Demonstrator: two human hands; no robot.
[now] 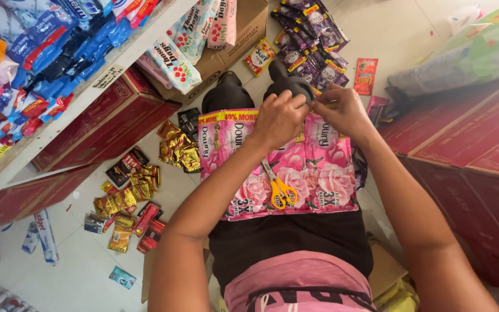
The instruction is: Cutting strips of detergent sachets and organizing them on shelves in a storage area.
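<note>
Head view. Sheet of pink sachets lies across the person's lap, mostly uncut as far as visible. Yellow-handled scissors rest on it, unused at this moment. Loose gold and red sachets lie on the floor.

Left hand and right hand meet at the sheet's far edge, both pinching it; forearms extended forward, wrists bent down.

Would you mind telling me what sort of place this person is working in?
Probably a small shop or its stockroom: a shelf packed with sachet goods, red cartons stacked at the sides, and loose sachets strewn over the tiled floor.
</note>
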